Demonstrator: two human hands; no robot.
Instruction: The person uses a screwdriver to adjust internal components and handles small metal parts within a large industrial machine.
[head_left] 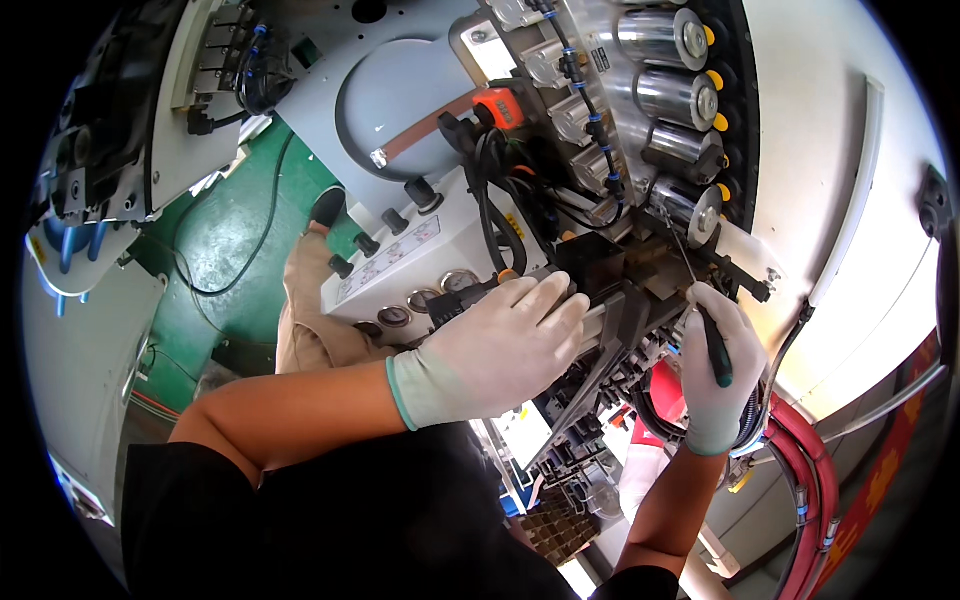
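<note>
1. The white-gloved right hand (pixel 738 355), between 3 and 4 o'clock of the view, is wrapped round a slim metal screwdriver with a dark green handle (pixel 717 350).
2. The screwdriver's shaft points toward 11 o'clock, its tip near the lowest shiny silver metal cylinder (pixel 688 202) at 2 o'clock; contact is too small to tell.
3. The white-gloved left hand (pixel 500 342), near the centre and well apart from the right, lies over a black part (pixel 447 308); I cannot tell whether it grips.
4. The step in hand looks like precise tool work beside the cylinder.
5. The next move seems to call for a steady wrist.
</note>
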